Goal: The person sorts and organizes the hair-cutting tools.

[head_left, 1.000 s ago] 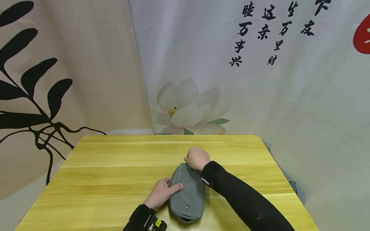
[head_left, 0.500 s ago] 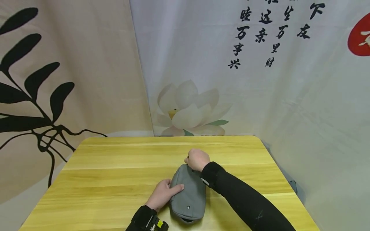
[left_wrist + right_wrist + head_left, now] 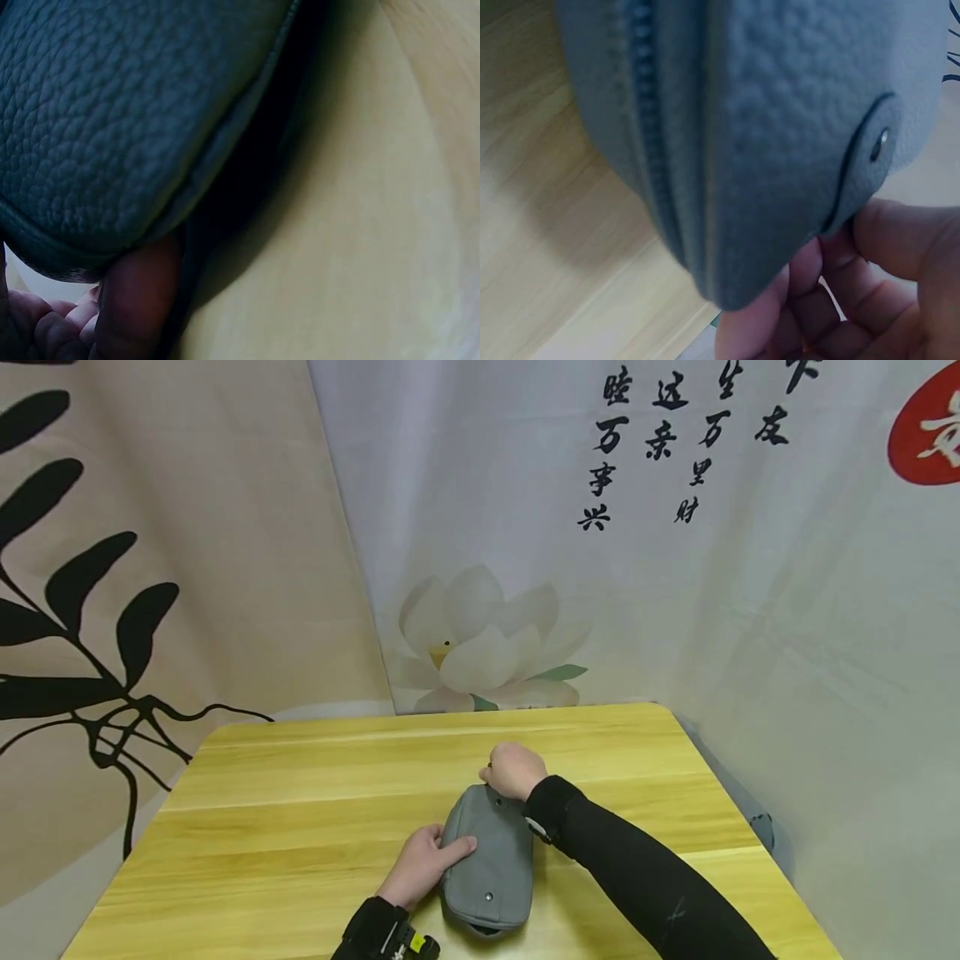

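Observation:
A grey zippered pouch [image 3: 491, 864] with a pebbled, leather-like surface and small metal studs lies on the table in the head view. My left hand [image 3: 420, 864] grips its left side, thumb on the top face and fingers down along the side. At the far end, my right hand [image 3: 515, 770] has its fingers curled and pinches the pouch's end. The right wrist view shows that thumb and fingers [image 3: 754, 326] close below a riveted tab [image 3: 870, 146], beside the zipper [image 3: 645, 75]. What exactly they pinch is partly hidden.
The wooden table [image 3: 262, 827] extends on all sides of the pouch. Behind it hangs a curtain [image 3: 750, 610] printed with a lotus, dark leaves and writing. A black device with a yellow mark [image 3: 417, 943] sits at the left wrist.
The head view has shifted and tilted slightly. Both hands keep their hold, and the pouch has not visibly moved on the table.

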Motion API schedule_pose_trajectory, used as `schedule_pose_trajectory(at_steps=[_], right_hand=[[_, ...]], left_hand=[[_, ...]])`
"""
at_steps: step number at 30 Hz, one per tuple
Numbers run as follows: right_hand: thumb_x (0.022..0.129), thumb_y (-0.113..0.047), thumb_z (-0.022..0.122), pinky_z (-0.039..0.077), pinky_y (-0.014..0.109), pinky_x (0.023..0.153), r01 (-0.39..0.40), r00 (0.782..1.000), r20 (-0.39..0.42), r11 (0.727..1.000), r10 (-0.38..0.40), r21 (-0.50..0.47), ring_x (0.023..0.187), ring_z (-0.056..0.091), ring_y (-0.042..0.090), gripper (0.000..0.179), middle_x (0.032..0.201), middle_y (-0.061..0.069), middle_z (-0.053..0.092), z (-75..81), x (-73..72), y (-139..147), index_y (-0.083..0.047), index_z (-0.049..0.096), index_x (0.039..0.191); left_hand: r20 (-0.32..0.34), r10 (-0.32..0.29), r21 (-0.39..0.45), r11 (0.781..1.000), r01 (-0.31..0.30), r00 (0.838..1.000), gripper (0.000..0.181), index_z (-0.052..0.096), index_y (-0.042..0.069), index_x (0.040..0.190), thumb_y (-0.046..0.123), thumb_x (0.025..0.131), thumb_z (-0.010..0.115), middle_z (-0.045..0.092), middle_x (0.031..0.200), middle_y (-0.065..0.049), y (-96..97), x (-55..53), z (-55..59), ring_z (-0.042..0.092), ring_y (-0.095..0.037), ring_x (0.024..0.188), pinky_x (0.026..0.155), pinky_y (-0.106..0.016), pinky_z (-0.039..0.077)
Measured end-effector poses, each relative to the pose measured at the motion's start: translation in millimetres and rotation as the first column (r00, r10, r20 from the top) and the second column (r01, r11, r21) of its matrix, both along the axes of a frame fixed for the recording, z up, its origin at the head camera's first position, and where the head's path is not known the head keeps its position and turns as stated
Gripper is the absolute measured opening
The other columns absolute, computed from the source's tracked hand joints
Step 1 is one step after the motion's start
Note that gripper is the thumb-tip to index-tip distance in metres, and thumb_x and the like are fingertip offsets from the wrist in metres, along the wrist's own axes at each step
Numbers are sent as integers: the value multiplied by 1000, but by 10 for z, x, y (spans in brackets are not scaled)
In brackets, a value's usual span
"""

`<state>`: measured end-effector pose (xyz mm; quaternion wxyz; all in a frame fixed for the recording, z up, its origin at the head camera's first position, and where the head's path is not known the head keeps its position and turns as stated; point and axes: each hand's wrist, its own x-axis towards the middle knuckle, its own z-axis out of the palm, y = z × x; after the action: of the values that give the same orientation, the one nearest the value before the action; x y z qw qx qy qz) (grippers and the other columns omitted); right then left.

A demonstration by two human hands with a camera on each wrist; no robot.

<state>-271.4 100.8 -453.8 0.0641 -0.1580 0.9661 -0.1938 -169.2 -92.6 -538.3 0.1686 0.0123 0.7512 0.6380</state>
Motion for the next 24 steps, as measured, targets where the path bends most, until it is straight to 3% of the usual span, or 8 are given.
schedule_pose_trajectory(at_steps=[7,17,24], right_hand=[[106,-20,67,28,32,53,2,1000,11,1000,-1,-30,52,34,15,53,57,-3,31,-44,5,72,-20,42,60],[105,-21,67,29,31,53,39,997,64,999,-39,-8,52,35,15,53,56,-3,32,-93,-44,205,-19,42,58],[104,-20,67,25,30,53,37,994,104,997,-31,-60,50,27,13,58,54,-5,27,-104,-73,324,-20,36,55]], left_hand=[[6,-4,8,1000,4,1000,61,60,-9,129,43,100,74,77,102,-13,6,22,4,75,-19,88,79,-33,63],[3,14,13,1000,-14,1000,59,59,-9,129,40,100,74,78,100,-12,4,27,-2,75,-17,87,77,-30,62],[-3,28,17,999,-28,1000,59,59,-10,129,40,100,74,78,102,-12,22,12,11,75,-17,88,78,-29,62]])
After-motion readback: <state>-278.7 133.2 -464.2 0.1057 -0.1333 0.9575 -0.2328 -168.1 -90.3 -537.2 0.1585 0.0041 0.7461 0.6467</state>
